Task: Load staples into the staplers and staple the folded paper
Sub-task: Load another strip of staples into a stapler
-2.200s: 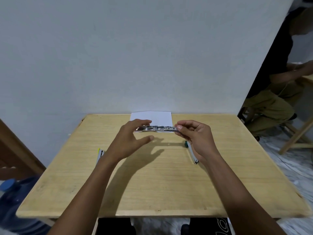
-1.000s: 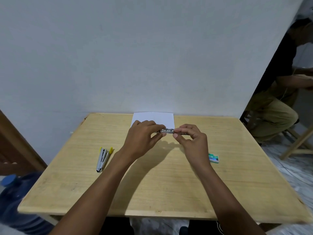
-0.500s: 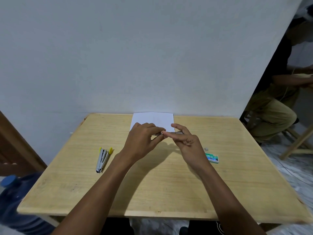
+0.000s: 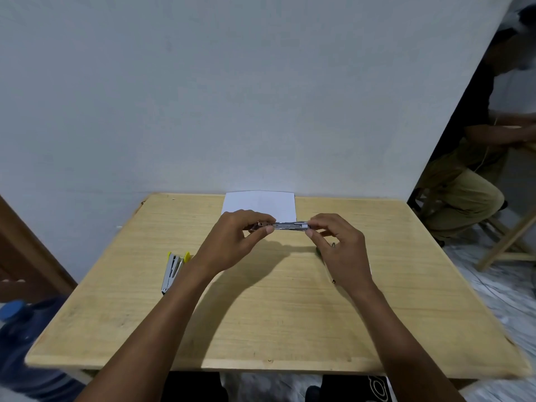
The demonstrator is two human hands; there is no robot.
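Since the right hand (image 4: pixel 342 250) slid back, it and the left hand (image 4: pixel 232 245) each pinch an end of the silver metal stapler (image 4: pixel 290 226); loading looks unfinished.

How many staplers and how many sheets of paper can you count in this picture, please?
Staplers: 2, the silver metal stapler pinched between the left hand and the right hand, and the silver stapler with yellow trim lying on the light wooden table.
Paper: 1, the folded white paper at the table's far edge.
Total: 3.
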